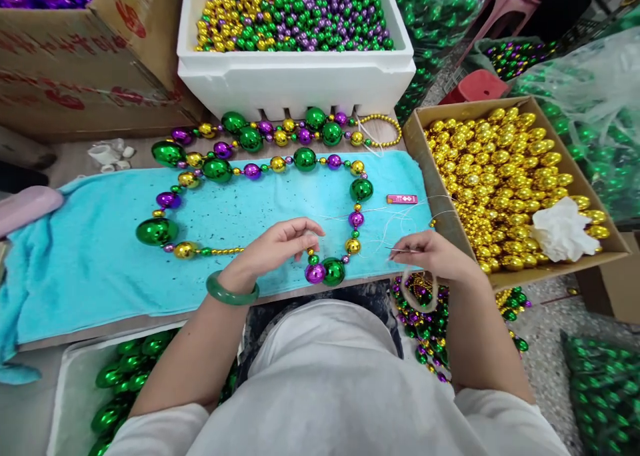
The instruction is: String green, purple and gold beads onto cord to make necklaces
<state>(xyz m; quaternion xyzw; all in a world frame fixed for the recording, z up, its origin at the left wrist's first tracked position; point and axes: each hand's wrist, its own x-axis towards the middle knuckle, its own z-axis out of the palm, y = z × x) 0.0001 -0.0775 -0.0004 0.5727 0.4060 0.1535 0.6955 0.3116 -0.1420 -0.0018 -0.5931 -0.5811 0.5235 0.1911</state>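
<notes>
A bead garland of green, purple and gold beads (333, 271) lies in a loop on the blue towel (110, 269). My left hand (283, 243), with a green bangle on its wrist, is at the garland's near end, fingers curled and pinched by a small gold bead. My right hand (430, 251) pinches a thin needle (400, 250) at the towel's right part, pointing left. Fine clear thread (390, 223) trails between the hands and over the towel. A pink lighter (401, 199) rests beyond my right hand.
Behind the towel stands a white foam box (295, 76) of small beads. A carton (550, 269) of gold beads is at right, a brown carton (75, 69) at back left. A foam box (65, 403) of green beads sits low left. More garlands (425, 323) hang near my right forearm.
</notes>
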